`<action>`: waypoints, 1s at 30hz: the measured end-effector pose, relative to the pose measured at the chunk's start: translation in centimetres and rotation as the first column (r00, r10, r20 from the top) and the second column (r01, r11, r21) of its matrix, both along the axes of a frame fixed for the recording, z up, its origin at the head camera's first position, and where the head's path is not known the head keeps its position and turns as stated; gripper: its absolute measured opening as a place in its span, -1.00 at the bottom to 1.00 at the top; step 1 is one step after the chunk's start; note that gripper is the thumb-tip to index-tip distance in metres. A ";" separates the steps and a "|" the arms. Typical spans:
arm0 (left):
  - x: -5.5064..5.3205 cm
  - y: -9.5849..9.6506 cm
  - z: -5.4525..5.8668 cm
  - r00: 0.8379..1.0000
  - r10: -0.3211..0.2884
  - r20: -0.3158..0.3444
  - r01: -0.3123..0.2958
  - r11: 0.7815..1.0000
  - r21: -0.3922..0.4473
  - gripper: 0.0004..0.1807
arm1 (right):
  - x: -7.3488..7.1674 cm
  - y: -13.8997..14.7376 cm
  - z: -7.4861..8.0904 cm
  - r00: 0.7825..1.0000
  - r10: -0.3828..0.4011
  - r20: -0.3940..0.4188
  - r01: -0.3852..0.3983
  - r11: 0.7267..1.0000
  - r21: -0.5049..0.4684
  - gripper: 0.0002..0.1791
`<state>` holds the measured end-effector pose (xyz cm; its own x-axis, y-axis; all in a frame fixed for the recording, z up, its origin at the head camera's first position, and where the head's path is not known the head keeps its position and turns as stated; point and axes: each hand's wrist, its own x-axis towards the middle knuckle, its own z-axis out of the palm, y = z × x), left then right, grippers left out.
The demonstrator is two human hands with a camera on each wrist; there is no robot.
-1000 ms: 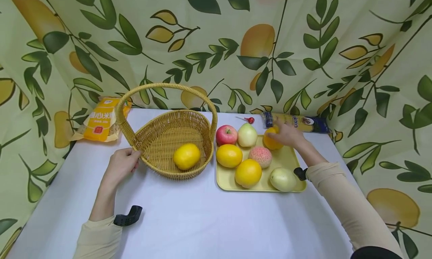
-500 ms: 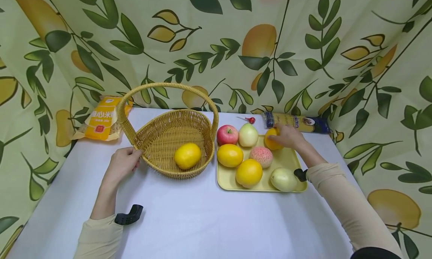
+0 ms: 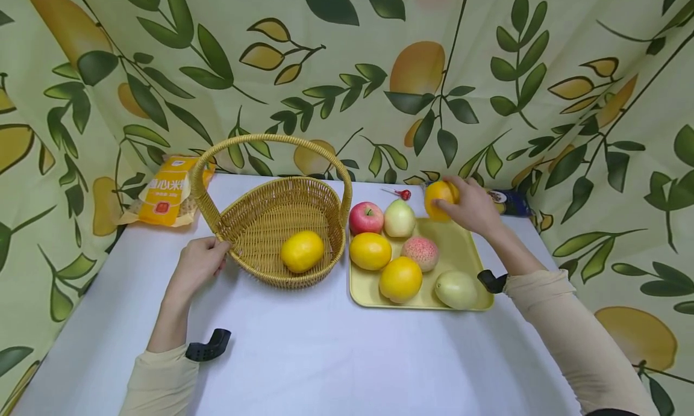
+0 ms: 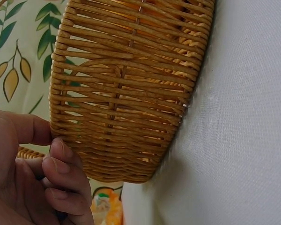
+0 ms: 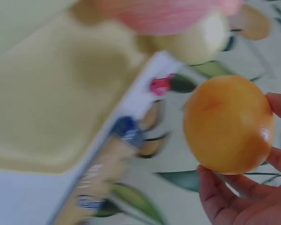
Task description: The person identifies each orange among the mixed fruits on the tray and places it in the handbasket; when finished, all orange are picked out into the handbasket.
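Observation:
My left hand (image 3: 198, 265) pinches the left rim of a wicker basket (image 3: 260, 223) with an arched handle; the left wrist view shows thumb and fingertips at the woven edge. One yellow fruit (image 3: 302, 251) lies inside the basket. Over the back right of the yellow tray (image 3: 466, 253), my right hand (image 3: 473, 204) grips an orange (image 3: 440, 199), held up off the tray. In the right wrist view the orange (image 5: 228, 124) sits between thumb and fingers. On the tray are a red apple (image 3: 366, 218), a pale pear (image 3: 400, 218), a speckled pink fruit (image 3: 420, 253) and a pale green melon (image 3: 456, 289).
Two more yellow fruits, one a rounder one (image 3: 400, 279), one an oval one (image 3: 370, 251), share the tray. Behind it lie a red lollipop (image 3: 403, 194) and a pasta packet (image 3: 509, 203), partly covered by my right hand. An orange snack bag (image 3: 165, 193) stands back left, before the patterned curtain.
My right hand has lifted the orange from the tray's back right corner, moving it up and away from the tray. The left hand stays on the basket rim.

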<state>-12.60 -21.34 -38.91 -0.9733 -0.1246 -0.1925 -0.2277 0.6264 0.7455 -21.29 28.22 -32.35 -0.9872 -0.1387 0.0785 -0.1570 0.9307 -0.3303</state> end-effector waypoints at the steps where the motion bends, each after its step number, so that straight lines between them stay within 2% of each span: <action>1: 0.0 0.0 0.0 1.000 0.000 0.000 0.000 1.000 0.001 -0.64 | 0.3 -0.4 0.6 0.999 0.012 -0.043 -0.013 1.000 -0.023 -0.32; 5: -0.1 0.0 0.1 1.000 -0.001 0.001 0.001 1.000 0.003 -0.63 | 1.8 -2.6 2.9 0.973 0.085 -0.214 -0.112 0.987 -0.117 -0.35; 9: -0.1 -0.1 0.2 1.000 0.001 0.004 -0.001 1.000 0.001 -0.64 | 3.6 -5.6 4.7 0.920 0.193 -0.340 -0.264 0.948 -0.176 -0.35; 13: -0.2 -0.1 0.2 1.000 -0.004 0.011 0.004 1.000 -0.004 -0.63 | 5.2 -8.8 5.4 0.843 0.312 -0.437 -0.416 0.894 -0.164 -0.30; 17: -0.1 -0.2 0.1 1.000 -0.001 0.014 0.001 1.000 -0.008 -0.63 | 6.1 -12.4 5.4 0.743 0.448 -0.497 -0.561 0.822 -0.099 -0.30; 20: -0.1 -0.2 0.1 1.000 0.003 0.016 -0.003 1.000 -0.015 -0.64 | 6.3 -14.9 4.9 0.675 0.531 -0.512 -0.632 0.775 -0.029 -0.32; 22: -0.2 -0.3 0.0 1.000 -0.001 0.017 0.001 1.000 -0.016 -0.64 | 6.1 -16.4 4.5 0.648 0.565 -0.510 -0.651 0.759 0.013 -0.35; 23: -0.2 -0.3 0.0 1.000 -0.002 0.016 0.002 1.000 -0.018 -0.64 | 6.0 -17.1 4.2 0.643 0.578 -0.503 -0.653 0.756 0.035 -0.36; 25: -0.2 -0.3 0.0 1.000 -0.003 0.014 0.004 1.000 -0.018 -0.64 | 5.8 -18.5 3.6 0.648 0.594 -0.476 -0.642 0.763 0.077 -0.38; 30: -0.2 -0.2 -0.1 1.000 -0.008 0.020 0.008 1.000 -0.008 -0.64 | 5.0 -21.3 2.3 0.716 0.591 -0.370 -0.561 0.804 0.198 -0.42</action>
